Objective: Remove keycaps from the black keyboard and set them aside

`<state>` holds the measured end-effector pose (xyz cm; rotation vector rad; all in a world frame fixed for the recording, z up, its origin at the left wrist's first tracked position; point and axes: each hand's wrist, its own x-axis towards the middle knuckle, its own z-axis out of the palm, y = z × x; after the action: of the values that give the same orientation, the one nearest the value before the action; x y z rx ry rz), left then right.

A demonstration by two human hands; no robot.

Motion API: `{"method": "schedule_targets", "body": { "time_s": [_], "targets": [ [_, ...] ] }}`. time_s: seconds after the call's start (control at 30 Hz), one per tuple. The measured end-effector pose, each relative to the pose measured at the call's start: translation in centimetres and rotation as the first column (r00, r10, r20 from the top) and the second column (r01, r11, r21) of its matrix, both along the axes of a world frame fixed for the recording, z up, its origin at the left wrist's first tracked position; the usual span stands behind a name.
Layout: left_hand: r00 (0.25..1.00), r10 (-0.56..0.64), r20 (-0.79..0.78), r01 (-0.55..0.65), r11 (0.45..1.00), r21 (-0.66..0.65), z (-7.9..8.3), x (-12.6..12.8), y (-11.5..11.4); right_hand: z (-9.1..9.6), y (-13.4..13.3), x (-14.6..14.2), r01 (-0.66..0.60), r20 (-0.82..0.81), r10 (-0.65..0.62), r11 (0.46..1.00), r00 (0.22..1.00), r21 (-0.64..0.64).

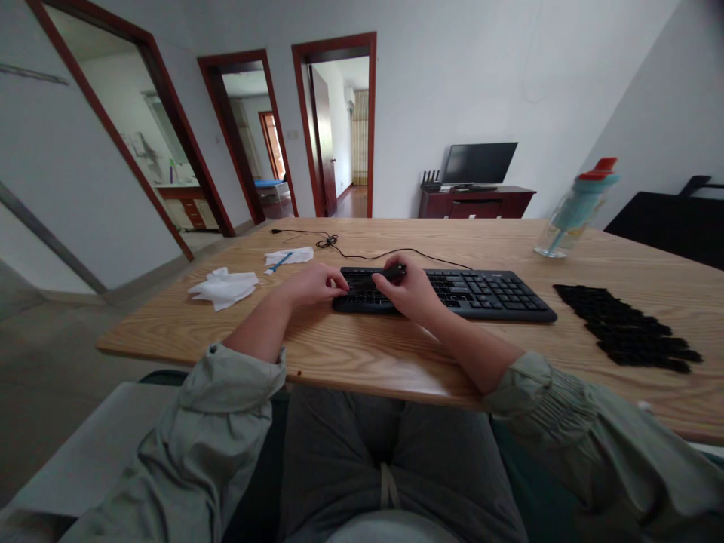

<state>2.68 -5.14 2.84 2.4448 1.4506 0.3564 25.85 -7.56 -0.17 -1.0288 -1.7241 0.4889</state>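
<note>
A black keyboard lies on the wooden table in front of me. My left hand is at its left end, thumb and forefinger pinched together over the keys. Whatever sits between those fingertips is too small to make out. My right hand is wrapped around a black stick-like tool above the left half of the keyboard. The tool slants down to the left, its tip near my left fingers and hard to see against the dark keys. Both hands hide part of the keys.
Left of the keyboard lie a crumpled white tissue and a blue thin brush-like stick on another tissue. A cable runs behind. Rows of small black pieces and a clear bottle are at right.
</note>
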Motion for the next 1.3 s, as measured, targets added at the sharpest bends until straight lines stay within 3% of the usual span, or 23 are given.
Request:
{"method": "schedule_targets", "body": {
  "time_s": [0.23, 0.53, 0.87, 1.13, 1.3],
  "targets": [
    [1.000, -0.010, -0.006, 0.011, 0.999, 0.036, 0.1, 0.3, -0.3, -0.5, 0.8, -0.1, -0.001, -0.061, 0.001, 1.000, 0.998, -0.002],
    [0.999, -0.005, -0.044, 0.008, 0.998, 0.061, 0.3, 0.6, -0.5, -0.1, 0.0, -0.2, 0.008, 0.049, -0.011, 0.998, 0.999, 0.067],
    [0.994, -0.103, -0.028, 0.105, 0.992, 0.064, -0.4, 0.7, -0.5, 0.1, -1.7, 0.2, -0.080, 0.138, 0.064, 0.990, 0.988, 0.115],
    [0.994, -0.083, -0.066, 0.091, 0.988, 0.123, -0.3, 0.8, -0.4, 0.1, -0.8, 0.4, 0.026, 0.079, -0.029, 0.999, 0.996, 0.036],
    [0.995, -0.075, -0.071, 0.082, 0.990, 0.115, -0.3, 0.4, -0.4, -0.3, 0.1, 0.3, 0.029, 0.046, -0.029, 1.000, 0.999, 0.001]
  ]
}}
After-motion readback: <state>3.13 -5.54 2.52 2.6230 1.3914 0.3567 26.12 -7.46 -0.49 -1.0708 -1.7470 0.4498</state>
